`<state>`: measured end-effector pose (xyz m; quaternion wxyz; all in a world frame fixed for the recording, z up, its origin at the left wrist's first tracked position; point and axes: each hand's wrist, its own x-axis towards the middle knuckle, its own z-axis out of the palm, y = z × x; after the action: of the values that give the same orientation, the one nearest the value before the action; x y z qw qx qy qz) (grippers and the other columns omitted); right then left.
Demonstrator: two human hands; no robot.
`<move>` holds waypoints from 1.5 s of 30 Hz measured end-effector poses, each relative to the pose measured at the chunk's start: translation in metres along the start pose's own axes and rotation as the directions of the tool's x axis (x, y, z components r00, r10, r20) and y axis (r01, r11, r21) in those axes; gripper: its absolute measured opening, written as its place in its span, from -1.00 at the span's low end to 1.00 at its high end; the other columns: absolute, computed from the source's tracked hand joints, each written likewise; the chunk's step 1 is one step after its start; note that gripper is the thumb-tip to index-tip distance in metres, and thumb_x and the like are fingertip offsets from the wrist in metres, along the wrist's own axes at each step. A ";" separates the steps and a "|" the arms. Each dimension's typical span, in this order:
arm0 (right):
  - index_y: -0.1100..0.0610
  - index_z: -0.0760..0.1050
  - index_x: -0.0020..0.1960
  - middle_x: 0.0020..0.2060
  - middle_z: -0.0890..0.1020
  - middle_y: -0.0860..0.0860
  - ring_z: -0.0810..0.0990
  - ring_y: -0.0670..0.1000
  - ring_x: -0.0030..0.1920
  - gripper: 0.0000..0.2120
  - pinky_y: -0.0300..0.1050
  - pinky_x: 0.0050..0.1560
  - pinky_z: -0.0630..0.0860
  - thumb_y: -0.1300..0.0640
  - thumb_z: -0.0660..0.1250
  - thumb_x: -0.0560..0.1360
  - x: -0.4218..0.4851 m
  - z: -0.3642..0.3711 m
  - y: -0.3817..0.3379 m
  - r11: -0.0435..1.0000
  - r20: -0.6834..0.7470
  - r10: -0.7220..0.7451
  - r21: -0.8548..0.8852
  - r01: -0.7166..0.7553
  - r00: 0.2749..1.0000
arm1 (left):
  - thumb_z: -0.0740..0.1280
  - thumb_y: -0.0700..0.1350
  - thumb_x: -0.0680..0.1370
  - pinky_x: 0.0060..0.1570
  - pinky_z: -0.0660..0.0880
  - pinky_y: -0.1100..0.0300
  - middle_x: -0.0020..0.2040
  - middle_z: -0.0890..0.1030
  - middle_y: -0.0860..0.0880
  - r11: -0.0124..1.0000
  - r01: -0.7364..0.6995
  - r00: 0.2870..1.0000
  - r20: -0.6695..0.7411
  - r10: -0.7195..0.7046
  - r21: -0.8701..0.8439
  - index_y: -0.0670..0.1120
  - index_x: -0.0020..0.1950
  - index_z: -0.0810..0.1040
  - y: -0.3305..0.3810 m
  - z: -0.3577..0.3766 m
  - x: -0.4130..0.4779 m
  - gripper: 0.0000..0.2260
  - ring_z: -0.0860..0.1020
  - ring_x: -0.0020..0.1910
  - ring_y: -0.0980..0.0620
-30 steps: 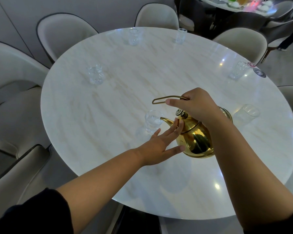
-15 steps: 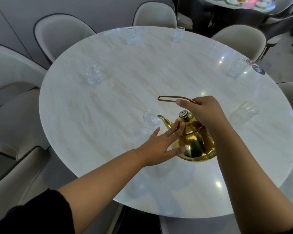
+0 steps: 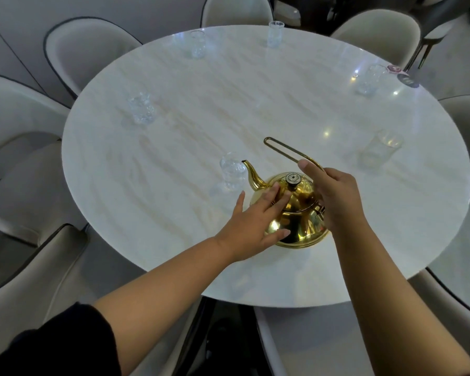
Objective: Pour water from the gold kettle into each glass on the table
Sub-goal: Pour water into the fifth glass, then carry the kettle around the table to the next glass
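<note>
The gold kettle [image 3: 293,215] sat upright on the round marble table [image 3: 228,104], at about 6 o'clock between the centre and the person's edge. Its spout [image 3: 251,173] pointed to 10 o'clock, the tip just beside the nearest glass [image 3: 232,172].

The right hand [image 3: 334,196] gripped the looped handle [image 3: 285,150], fingers curled round it and thumb laid along the top. The left hand [image 3: 255,221] rested on the kettle's shoulder with straight, spread fingers, holding nothing.

No stream showed. Clear glass made water levels unreadable, so how many were filled could not be told. At best the nearest one looked served.

The others ringed the rim:
- left glass [image 3: 141,108] at 10 o'clock
- far-left glass [image 3: 197,43] at 11
- far glass [image 3: 275,33] at 12
- far-right glass [image 3: 369,78] at 2
- right glass [image 3: 380,149] at 3

Two dark discs [image 3: 403,76] lay beside the far-right glass. Pale chairs [image 3: 87,47] surrounded the table. They would likely hinder walking round to the distant glasses.
</note>
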<state>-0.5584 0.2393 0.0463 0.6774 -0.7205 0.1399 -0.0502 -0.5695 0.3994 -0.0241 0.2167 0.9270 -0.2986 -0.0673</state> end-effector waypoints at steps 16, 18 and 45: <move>0.11 0.25 -0.51 -0.66 0.23 -0.09 0.21 -0.16 -0.63 -0.54 -0.35 -0.57 0.27 0.11 0.45 0.42 -0.172 -0.057 0.026 0.981 -0.001 0.050 0.185 -0.049 0.999 | 0.16 0.16 0.59 0.34 -0.43 0.17 0.56 -0.11 0.09 0.998 -0.066 0.997 -0.045 0.065 -0.023 0.07 0.52 0.09 0.096 0.040 -0.137 -0.46 -0.13 0.51 0.17; 0.11 0.27 -0.50 -0.66 0.25 -0.10 0.23 -0.17 -0.64 -0.56 -0.36 -0.57 0.28 0.12 0.44 0.42 -0.197 -0.063 0.026 0.980 -0.017 0.037 0.196 -0.033 0.999 | 0.15 0.16 0.59 0.32 -0.46 0.23 0.56 -0.10 0.10 0.994 -0.101 0.994 -0.045 0.099 -0.043 0.07 0.51 0.08 0.105 0.043 -0.154 -0.46 -0.13 0.51 0.17; 0.09 0.25 -0.51 -0.66 0.25 -0.09 0.19 -0.13 -0.63 -0.55 -0.34 -0.54 0.28 0.02 0.45 0.36 -0.472 -0.251 0.009 0.950 -0.458 -0.037 0.260 0.173 0.888 | 0.07 0.18 0.58 0.46 -0.19 -0.12 0.52 0.11 0.06 0.793 -0.590 0.807 -0.108 0.580 -0.155 0.11 0.47 0.17 0.342 0.102 -0.253 -0.53 -0.04 0.52 0.08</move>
<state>-1.0765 0.1248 0.1125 0.7225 -0.5873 0.2433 -0.2718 -0.9803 0.2611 0.0338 0.3181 0.7672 -0.5570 0.0017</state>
